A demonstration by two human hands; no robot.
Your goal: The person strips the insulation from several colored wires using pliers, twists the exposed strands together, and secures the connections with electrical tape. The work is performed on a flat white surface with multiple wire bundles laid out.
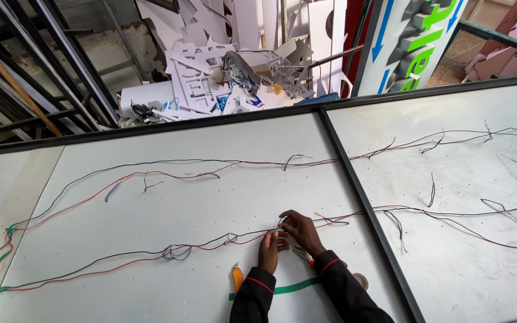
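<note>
My left hand (pixel 268 251) and my right hand (pixel 301 230) meet over a wire joint (pixel 280 228) on the lower run of red and black wires (pixel 151 258). The fingers of both hands pinch the wires at that spot. The wires lie on a large white panel (pixel 198 197) with black frame bars. Both sleeves are black with red cuffs. An orange-handled cutter (pixel 237 278) lies just left of my left wrist. What the fingertips hold at the joint is too small to make out.
A second red and black wire run (pixel 181 162) crosses the upper panel, with short loose ends. A black divider bar (pixel 366 209) splits the panel. A tape roll (pixel 361 280) and a green strip (pixel 294 288) lie near my right arm. White offcuts (pixel 222 72) pile behind.
</note>
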